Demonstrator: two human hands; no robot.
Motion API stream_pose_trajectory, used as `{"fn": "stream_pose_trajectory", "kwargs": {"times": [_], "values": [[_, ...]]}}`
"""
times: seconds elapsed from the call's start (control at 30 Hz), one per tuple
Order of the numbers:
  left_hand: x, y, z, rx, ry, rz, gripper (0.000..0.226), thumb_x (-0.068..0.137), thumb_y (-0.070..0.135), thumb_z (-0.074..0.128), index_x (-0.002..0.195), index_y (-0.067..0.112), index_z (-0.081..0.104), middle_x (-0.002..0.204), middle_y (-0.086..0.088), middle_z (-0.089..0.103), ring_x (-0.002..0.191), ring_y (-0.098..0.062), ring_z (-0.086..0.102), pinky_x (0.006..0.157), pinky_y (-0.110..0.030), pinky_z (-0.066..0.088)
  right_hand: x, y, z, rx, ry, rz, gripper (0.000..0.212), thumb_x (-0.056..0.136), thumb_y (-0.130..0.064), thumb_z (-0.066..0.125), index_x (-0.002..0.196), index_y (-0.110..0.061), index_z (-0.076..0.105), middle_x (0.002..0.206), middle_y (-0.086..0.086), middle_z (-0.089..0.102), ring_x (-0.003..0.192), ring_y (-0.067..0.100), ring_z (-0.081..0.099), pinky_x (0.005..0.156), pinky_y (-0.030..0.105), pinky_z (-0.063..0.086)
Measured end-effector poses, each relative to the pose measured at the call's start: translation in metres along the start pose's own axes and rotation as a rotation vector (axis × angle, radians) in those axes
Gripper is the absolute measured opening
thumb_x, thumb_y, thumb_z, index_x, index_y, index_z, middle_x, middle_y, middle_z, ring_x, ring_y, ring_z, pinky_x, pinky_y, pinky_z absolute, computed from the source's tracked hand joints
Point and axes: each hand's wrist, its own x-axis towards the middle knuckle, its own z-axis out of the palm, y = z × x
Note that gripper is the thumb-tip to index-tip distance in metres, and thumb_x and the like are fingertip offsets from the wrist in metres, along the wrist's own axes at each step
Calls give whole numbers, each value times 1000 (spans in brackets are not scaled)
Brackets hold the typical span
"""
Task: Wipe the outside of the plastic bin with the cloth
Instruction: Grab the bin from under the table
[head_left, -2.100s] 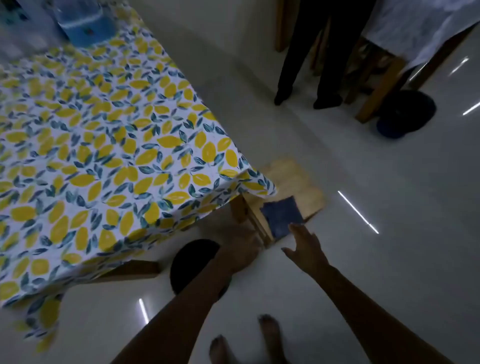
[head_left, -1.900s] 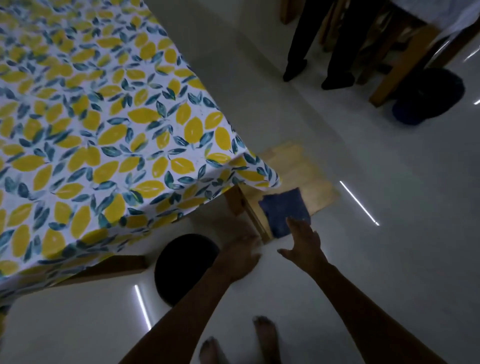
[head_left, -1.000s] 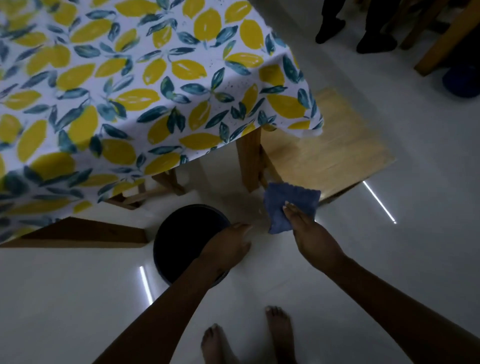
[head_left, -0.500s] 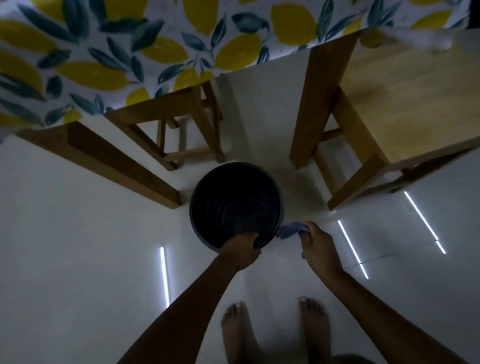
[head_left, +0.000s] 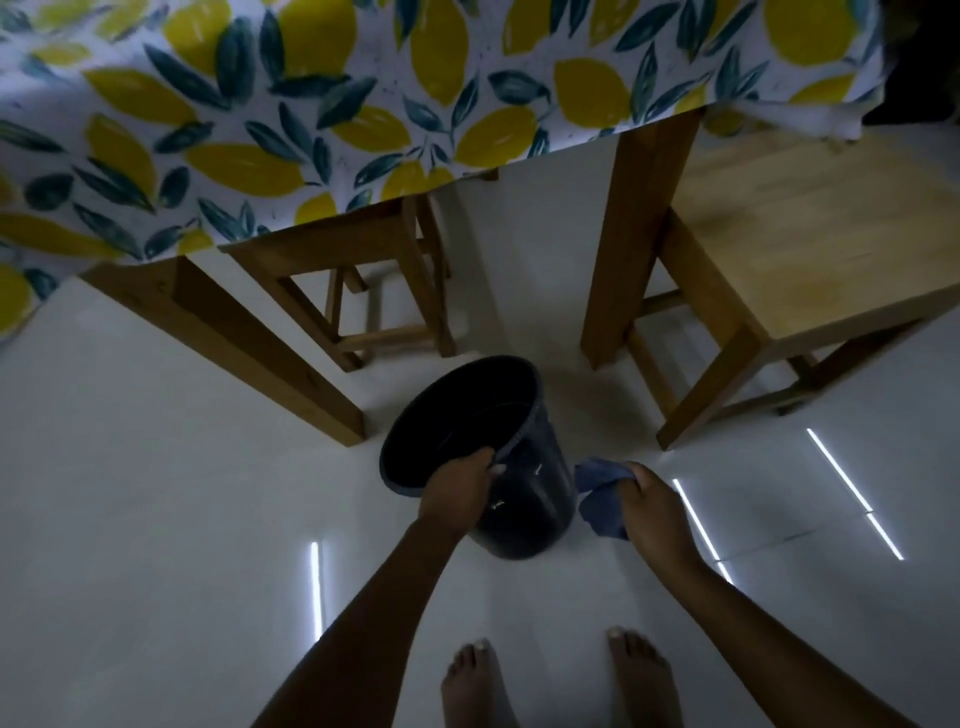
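**Bin tipped, cloth at its side**

Dark plastic bin (head_left: 524, 483) sits centre frame on the pale tiled floor (head_left: 156, 519), tilted so its open mouth faces upper left & its base points toward lower right. Left hand (head_left: 460, 491) grips the near part of the rim, fingers curled over the edge w/ tips inside the mouth, thumb side on the outer wall. Right hand (head_left: 649, 506) is just right of the bin, fingers clenched round a bunched blue cloth (head_left: 597, 499); the cloth's left edge touches or nearly touches the bin's outer wall, can't tell which in the dim light. A few small light marks show on the bin's side wall.

Two bare feet (head_left: 478, 686) at bottom centre, toes pointing up-frame, well apart from the bin.

Upper part of frame: lemon-&-leaf print tablecloth (head_left: 311, 104) hangs over a wooden table; one table leg (head_left: 639, 249) drops to the floor just above-right of the bin. Small wooden stool (head_left: 374, 291) stands under the table, upper centre-left. Larger wooden stool (head_left: 810, 244) at right. Thin bright reflections streak the floor at lower left & right.
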Motion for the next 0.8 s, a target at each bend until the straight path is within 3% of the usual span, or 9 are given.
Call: {"fn": "stream_pose_trajectory", "kwargs": {"times": [0.07,0.17,0.33,0.5,0.6,0.73,0.8], "values": [[2,-7,-8,-118,8,-24,26,99,35,46,106,12,56,105,-15,70,97,-33,65,76,-33,45,4,-15,1,-24,-14,-90,27,99,-15,43,109,-22,67,106,2,65,102,22,61,88,30,50],[2,-24,-2,-223,-35,-38,33,98,37,47,115,10,58,110,-15,68,101,-32,64,84,-37,50,14,-31,9,-160,-42,-263,33,98,-13,43,121,-28,62,110,-13,61,101,6,56,86,19,42],[1,-46,14,-328,-117,-48,21,96,39,51,98,20,60,98,-4,69,92,-25,64,79,-33,48,25,-30,31,-307,-70,-535,33,95,-7,46,117,-27,61,110,-22,60,102,-6,57,87,5,39],[9,-56,14,-375,-97,-54,20,96,36,51,77,32,50,78,6,59,76,-18,57,68,-30,42,27,23,55,-674,-192,-759,44,89,-24,41,129,-12,58,132,6,58,114,20,59,93,28,49],[12,-65,16,-388,-95,-65,21,97,35,51,76,32,50,74,11,56,71,-13,53,66,-28,39,24,60,61,-791,-339,-774,46,85,-9,52,130,-10,57,139,7,53,121,25,57,97,36,49],[17,-77,24,-414,-86,-59,22,97,37,50,92,17,59,85,2,63,80,-20,61,74,-35,48,33,111,57,-926,-478,-724,46,86,-18,44,131,-7,50,135,9,56,122,27,56,110,20,24],[19,-78,26,-414,-81,-50,22,97,36,50,94,17,60,86,1,64,82,-20,62,76,-37,49,35,120,53,-897,-493,-647,47,87,-18,51,133,-6,48,138,9,53,126,24,50,111,13,15]]}}
